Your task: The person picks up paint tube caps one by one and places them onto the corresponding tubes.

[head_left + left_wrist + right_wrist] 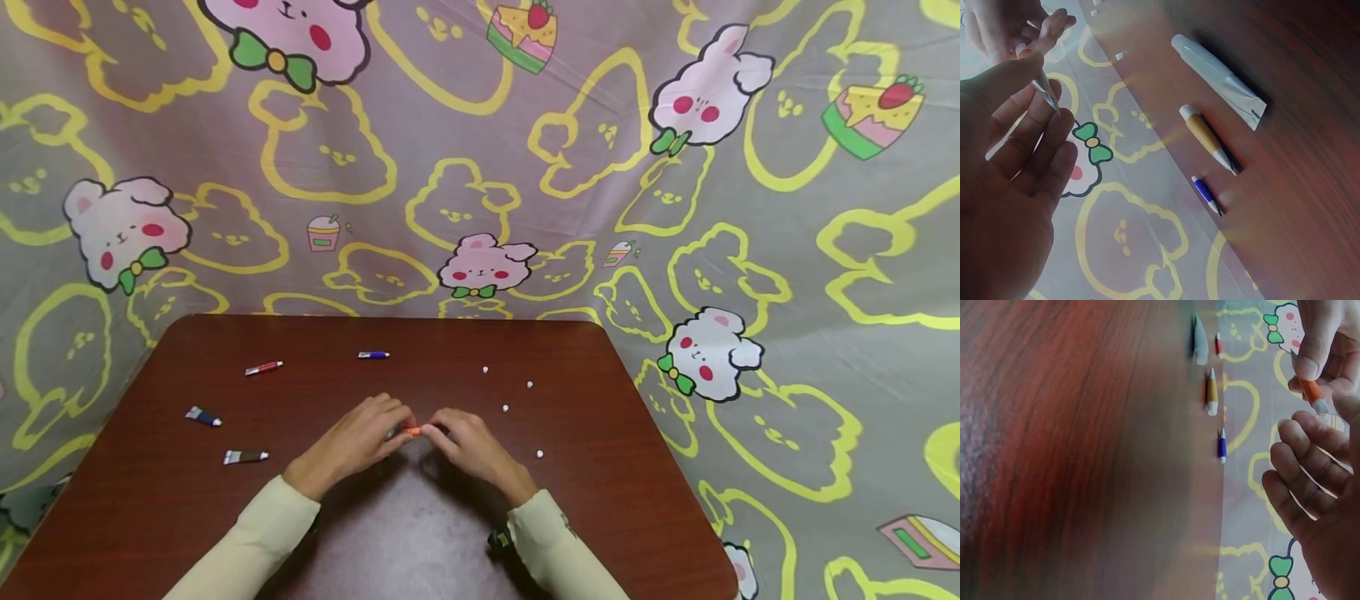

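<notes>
A small orange paint tube [414, 431] with a white end is held up above the middle of the table. My left hand [367, 433] pinches its body between thumb and fingers; the silvery crimped tail [1047, 94] points back toward that palm. At the other end, my right hand [472, 446] pinches the white tip [1320, 406] with thumb and forefinger. Its remaining fingers [1300, 456] are spread in the right wrist view. Both hands meet closely around the tube, hiding part of it.
Left on the table [600, 533] lie a brown tube [246, 457], a dark blue tube [203, 417] and a red tube [264, 368]. A blue tube [373, 355] lies farther back. Several small white caps [506, 408] are scattered on the right. A patterned curtain [480, 125] surrounds the table.
</notes>
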### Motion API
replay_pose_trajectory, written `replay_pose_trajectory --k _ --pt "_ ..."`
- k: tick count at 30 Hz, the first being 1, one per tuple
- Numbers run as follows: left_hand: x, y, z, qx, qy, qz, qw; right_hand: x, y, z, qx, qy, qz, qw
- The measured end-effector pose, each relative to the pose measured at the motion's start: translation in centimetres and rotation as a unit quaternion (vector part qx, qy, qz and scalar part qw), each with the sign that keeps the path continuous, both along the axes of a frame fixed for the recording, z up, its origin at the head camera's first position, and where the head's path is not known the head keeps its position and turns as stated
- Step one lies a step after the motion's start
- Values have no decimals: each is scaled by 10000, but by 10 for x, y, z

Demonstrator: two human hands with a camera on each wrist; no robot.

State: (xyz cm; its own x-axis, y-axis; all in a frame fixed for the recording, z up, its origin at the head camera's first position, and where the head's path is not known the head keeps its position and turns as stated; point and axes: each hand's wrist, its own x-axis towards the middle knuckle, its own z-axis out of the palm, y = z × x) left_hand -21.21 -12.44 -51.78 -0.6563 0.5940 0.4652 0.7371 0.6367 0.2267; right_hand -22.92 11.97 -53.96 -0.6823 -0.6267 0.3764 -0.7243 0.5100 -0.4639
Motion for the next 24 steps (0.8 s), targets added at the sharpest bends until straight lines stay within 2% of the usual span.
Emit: replay_pose_trajectory --k 5,12,18,24 --pt "0 0 0 -38 -3 51 10000 2 1 1 -178 -399 -1 9990" --pt "2 0 1 -16 -90 26 10000 1 4 0 -130 -121 107 9998" --pt "3 1 2 8 -10 -7 10000 1 3 -2 -88 188 131 9997" --pt "2 1 1 -43 4 16 10000 3 3 -2 -234 -78 70 9997"
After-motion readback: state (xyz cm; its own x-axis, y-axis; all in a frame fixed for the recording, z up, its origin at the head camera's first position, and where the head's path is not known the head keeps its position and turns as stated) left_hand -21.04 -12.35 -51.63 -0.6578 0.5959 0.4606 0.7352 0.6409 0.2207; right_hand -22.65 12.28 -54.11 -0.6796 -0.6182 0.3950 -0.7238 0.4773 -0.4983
